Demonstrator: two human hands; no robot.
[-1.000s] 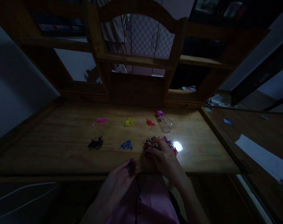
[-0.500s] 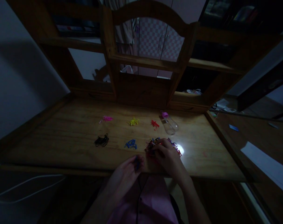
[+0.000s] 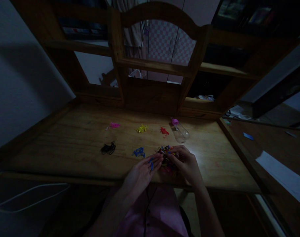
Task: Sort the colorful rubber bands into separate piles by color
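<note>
A mixed pile of coloured bands (image 3: pixel 167 167) sits directly under the right grip and off the fingertips of the left, between the two. Both hands are close to it; the right hand (image 3: pixel 188 162) is the nearer, its fingers bent over the pile from the right. The pile is a loose heap, partly covered, so no long axis can be told. The right thumb and fingers are drawn near each other, with a speck of blue by the tips; whether they pinch it, I cannot tell. The left hand (image 3: pixel 140 172) is palm up and spread, with blue bands (image 3: pixel 151 166) lying loose on its fingers. Just beyond the left grip lies a blue cluster (image 3: pixel 139 152), a black cluster (image 3: pixel 108 148) further left. Farther out beyond both grips on the worktop (image 3: pixel 73 141) are pink (image 3: pixel 114 125), yellow (image 3: pixel 141 128) and red clusters (image 3: pixel 164 132), then, beyond the right grip, a clear bottle (image 3: pixel 182 134) on its side.
</note>
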